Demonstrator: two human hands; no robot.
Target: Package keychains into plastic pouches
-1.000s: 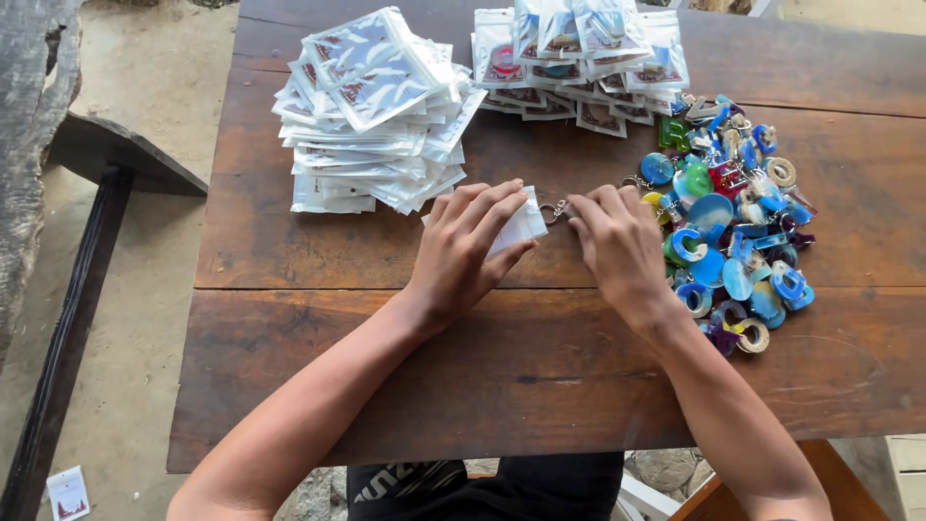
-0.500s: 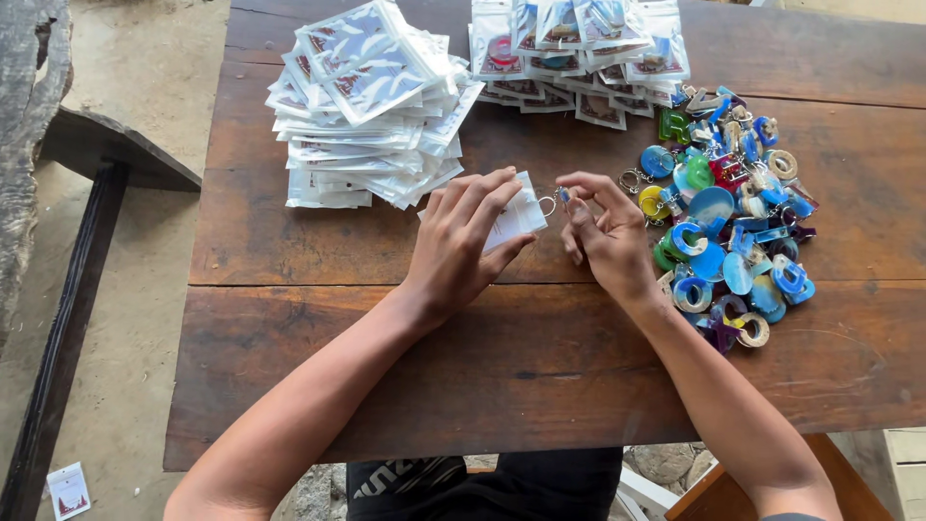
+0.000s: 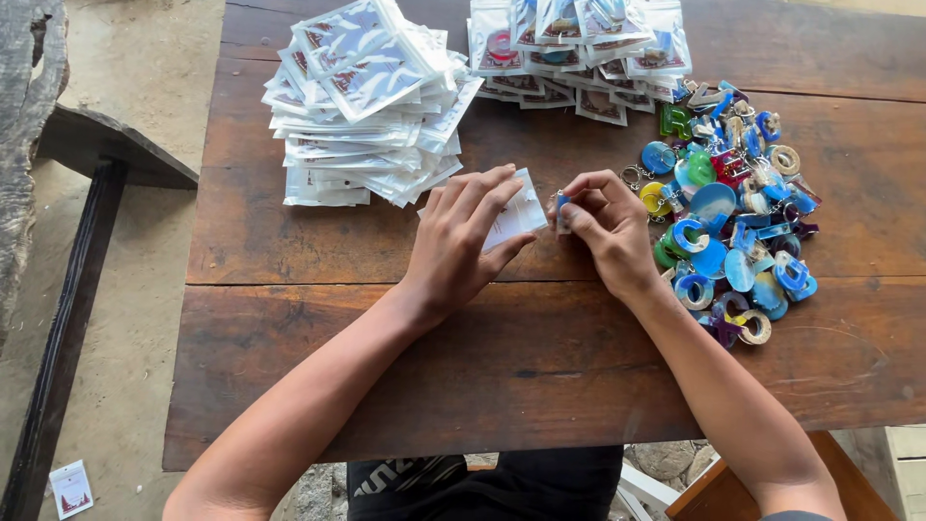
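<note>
Between hands: pouch [image 3: 516,214] (mouth rightward).

A dark brown wooden table [image 3: 540,367] made of wide planks is taken as the landmark. On its far left part, a tall untidy stack of empty white plastic pouches [image 3: 367,106] is seen. At its far edge, more to the right, a row of filled white pouches [image 3: 579,48] is laid. Left of the table, a dark wooden bench [image 3: 92,183] is placed on the pale ground. Near the table's near left corner, one small white packet [image 3: 70,487] is found on the ground.
</note>
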